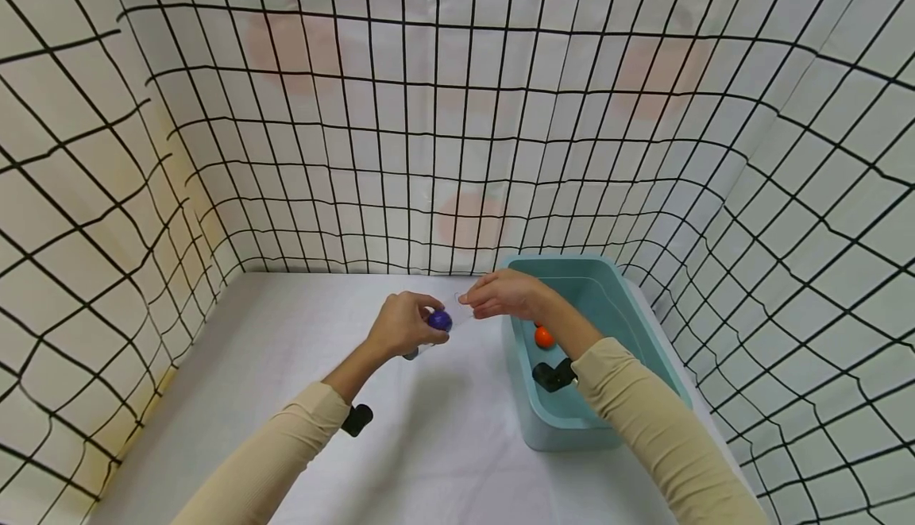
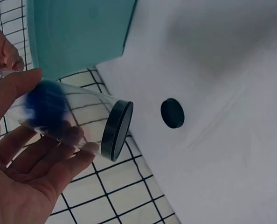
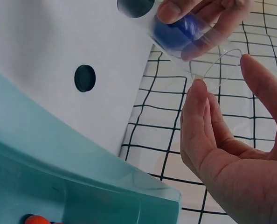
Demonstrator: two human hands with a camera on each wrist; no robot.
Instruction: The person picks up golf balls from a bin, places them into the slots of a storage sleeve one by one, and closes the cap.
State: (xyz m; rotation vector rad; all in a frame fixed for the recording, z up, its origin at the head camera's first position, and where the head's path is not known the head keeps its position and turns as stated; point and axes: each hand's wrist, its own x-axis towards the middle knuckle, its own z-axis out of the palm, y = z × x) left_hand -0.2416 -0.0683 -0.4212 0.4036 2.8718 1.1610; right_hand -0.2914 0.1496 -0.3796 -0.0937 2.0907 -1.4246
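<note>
My left hand (image 1: pixel 409 325) grips a clear plastic tube (image 2: pixel 85 105) round its side, with a blue ball (image 2: pixel 46 105) showing through the wall. A dark cap (image 2: pixel 117 130) covers one end of the tube. At the opposite, uncapped end, my right hand (image 3: pixel 236 135) has its thumb and fingertips on two sides of the thin clear rim (image 3: pixel 218 59), pinching it. The tube lies tilted in the air over the white table. A second dark cap (image 3: pixel 85 78) rests flat on the table, below the hands.
A teal bin (image 1: pixel 532 430) stands on the right of the white table (image 1: pixel 286 334), under my right forearm. Inside it lies an orange ball (image 1: pixel 544 337). Black netting (image 1: pixel 457 136) rises behind the table and along both sides.
</note>
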